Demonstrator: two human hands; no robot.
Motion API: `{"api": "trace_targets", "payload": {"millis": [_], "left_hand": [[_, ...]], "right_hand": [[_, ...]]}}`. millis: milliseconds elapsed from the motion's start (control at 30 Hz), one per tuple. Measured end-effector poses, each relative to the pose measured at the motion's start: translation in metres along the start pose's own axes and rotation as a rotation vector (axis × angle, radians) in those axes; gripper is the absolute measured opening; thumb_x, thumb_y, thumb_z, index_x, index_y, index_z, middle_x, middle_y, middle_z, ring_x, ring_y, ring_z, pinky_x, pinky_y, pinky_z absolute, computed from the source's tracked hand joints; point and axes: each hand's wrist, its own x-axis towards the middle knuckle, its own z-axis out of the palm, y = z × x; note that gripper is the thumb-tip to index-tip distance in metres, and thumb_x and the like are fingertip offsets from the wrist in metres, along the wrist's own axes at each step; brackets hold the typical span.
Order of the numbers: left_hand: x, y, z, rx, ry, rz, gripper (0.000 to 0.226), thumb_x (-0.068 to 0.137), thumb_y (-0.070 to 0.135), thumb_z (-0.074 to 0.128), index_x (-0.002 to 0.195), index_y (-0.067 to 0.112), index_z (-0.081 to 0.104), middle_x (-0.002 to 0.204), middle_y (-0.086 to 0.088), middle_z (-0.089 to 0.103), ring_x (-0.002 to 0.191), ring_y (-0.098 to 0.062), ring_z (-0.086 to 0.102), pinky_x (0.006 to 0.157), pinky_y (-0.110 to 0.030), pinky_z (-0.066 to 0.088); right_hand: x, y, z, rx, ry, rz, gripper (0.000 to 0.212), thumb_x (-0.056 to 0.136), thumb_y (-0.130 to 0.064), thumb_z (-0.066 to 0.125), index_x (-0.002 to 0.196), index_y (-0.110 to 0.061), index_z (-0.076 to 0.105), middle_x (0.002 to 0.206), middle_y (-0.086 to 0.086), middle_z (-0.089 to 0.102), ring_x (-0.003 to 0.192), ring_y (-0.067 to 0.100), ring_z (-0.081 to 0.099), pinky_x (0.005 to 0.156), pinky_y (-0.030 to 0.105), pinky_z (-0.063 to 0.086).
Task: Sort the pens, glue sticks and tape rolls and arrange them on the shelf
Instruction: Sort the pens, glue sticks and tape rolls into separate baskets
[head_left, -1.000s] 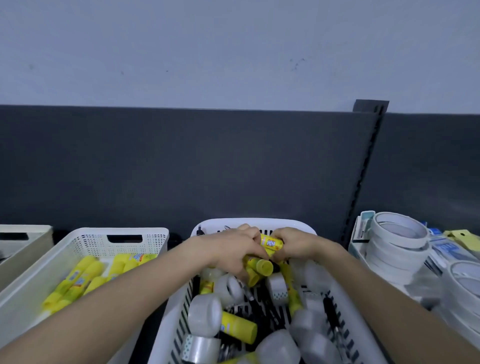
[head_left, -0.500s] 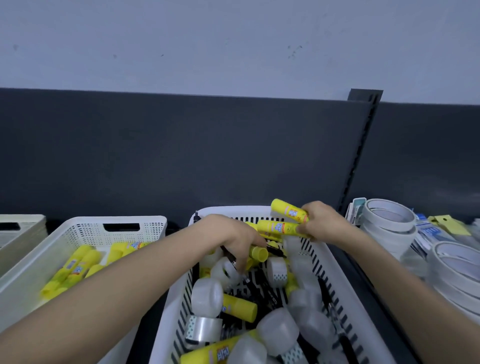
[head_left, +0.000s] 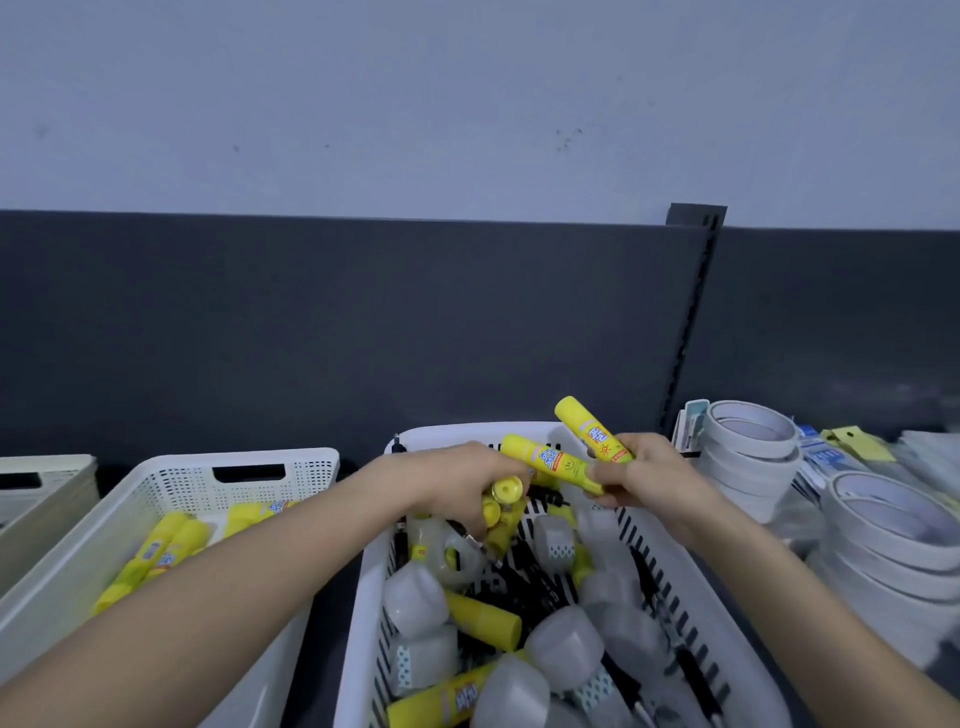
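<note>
A white slatted basket (head_left: 698, 618) in front of me holds a jumble of yellow glue sticks (head_left: 483, 618), clear tape rolls (head_left: 415, 597) and black pens (head_left: 524, 582). My right hand (head_left: 649, 480) grips two yellow glue sticks (head_left: 563, 462) above the basket's far right corner. My left hand (head_left: 460, 486) is over the far end of the basket, its fingers curled round yellow glue sticks (head_left: 501, 506). To the left, a white perforated basket (head_left: 171, 483) contains several sorted glue sticks (head_left: 156, 556).
Stacked white tape rolls (head_left: 748, 452) and larger rolls (head_left: 893, 540) lie on the shelf at right, with packaged items behind. A beige bin (head_left: 41, 493) stands at far left. A dark back panel (head_left: 363, 322) with a slotted upright rises behind the baskets.
My right hand has lifted two glue sticks up and to the right, out of the pile. My left hand stays over the basket, holding other glue sticks.
</note>
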Motion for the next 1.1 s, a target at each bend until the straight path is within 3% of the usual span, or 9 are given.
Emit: {"api": "trace_targets", "payload": {"millis": [133,233,533,667,733,800,900,1000,1100], "left_hand": [[-0.031,-0.011,-0.014,-0.156,0.375,-0.012,0.041,0.069,0.002,0.065,0.105,0.023,0.059,0.094,0.002,0.06,0.077,-0.015,0.055,0.067,-0.028,0.049],[-0.061,-0.022,-0.033,-0.27,0.572,-0.061,0.036,0.067,-0.002,0.064,0.097,0.018,0.066,0.076,0.004,0.06,0.059,0.0,0.049,0.058,-0.014,0.04],[-0.175,-0.083,-0.04,-0.63,0.713,-0.33,0.034,0.063,-0.01,0.071,0.074,0.023,0.067,0.068,-0.003,0.061,0.059,-0.012,0.058,0.059,-0.022,0.051],[-0.215,-0.116,-0.015,-0.284,0.797,-0.611,0.02,0.063,0.005,0.079,0.079,0.014,0.071,0.066,0.002,0.063,0.059,-0.007,0.058,0.057,-0.017,0.042],[-0.222,-0.126,0.005,-0.129,0.775,-0.669,0.017,0.069,0.008,0.072,0.086,0.011,0.072,0.079,-0.005,0.068,0.079,-0.021,0.064,0.067,-0.027,0.043],[-0.224,-0.13,0.023,-0.025,0.595,-0.681,0.022,0.074,0.013,0.065,0.096,0.014,0.07,0.093,-0.006,0.069,0.093,-0.025,0.063,0.075,-0.028,0.044],[-0.231,-0.131,0.039,-0.078,0.309,-0.628,0.039,0.074,0.019,0.069,0.112,0.022,0.064,0.095,0.002,0.063,0.09,-0.015,0.056,0.077,-0.022,0.041],[-0.237,-0.13,0.037,-0.126,0.284,-0.613,0.048,0.077,0.027,0.07,0.123,0.022,0.058,0.106,0.003,0.062,0.1,-0.014,0.055,0.081,-0.02,0.039],[-0.234,-0.126,0.028,-0.103,0.435,-0.602,0.04,0.085,0.025,0.061,0.124,0.018,0.057,0.118,-0.001,0.062,0.113,-0.016,0.054,0.084,-0.019,0.038]], "right_hand": [[-0.003,-0.015,0.016,0.114,0.003,-0.029,0.003,0.087,-0.001,0.057,0.085,-0.002,0.055,0.08,0.012,0.059,0.065,0.019,0.064,0.057,0.019,0.056],[-0.005,-0.036,0.039,0.184,-0.033,-0.067,0.007,0.088,-0.002,0.056,0.092,0.003,0.055,0.081,0.014,0.061,0.065,0.018,0.065,0.058,0.019,0.057],[-0.013,-0.09,0.129,0.14,-0.238,-0.17,0.007,0.087,-0.002,0.057,0.09,0.003,0.054,0.078,0.014,0.059,0.066,0.02,0.064,0.074,0.031,0.057],[-0.019,-0.101,0.177,-0.122,-0.256,-0.17,0.015,0.083,-0.002,0.057,0.072,-0.007,0.048,0.07,0.011,0.054,0.068,0.029,0.062,0.078,0.042,0.054],[-0.02,-0.102,0.206,-0.359,-0.204,-0.223,0.02,0.082,-0.005,0.053,0.066,-0.012,0.042,0.072,0.009,0.053,0.069,0.029,0.059,0.066,0.037,0.049],[-0.026,-0.1,0.236,-0.659,-0.141,-0.313,0.008,0.083,-0.007,0.048,0.076,-0.01,0.047,0.088,0.013,0.056,0.082,0.032,0.057,0.06,0.029,0.039],[-0.036,-0.087,0.266,-0.863,-0.233,-0.39,0.025,0.089,-0.02,0.049,0.109,-0.005,0.049,0.115,0.014,0.052,0.108,0.034,0.051,0.075,0.033,0.039],[-0.042,-0.084,0.267,-0.878,-0.357,-0.433,0.029,0.088,-0.037,0.052,0.092,-0.009,0.051,0.1,0.01,0.049,0.098,0.028,0.05,0.072,0.032,0.037],[-0.04,-0.088,0.245,-0.783,-0.317,-0.424,0.029,0.09,-0.03,0.049,0.07,-0.008,0.048,0.076,0.003,0.046,0.078,0.024,0.043,0.062,0.032,0.035]]}}
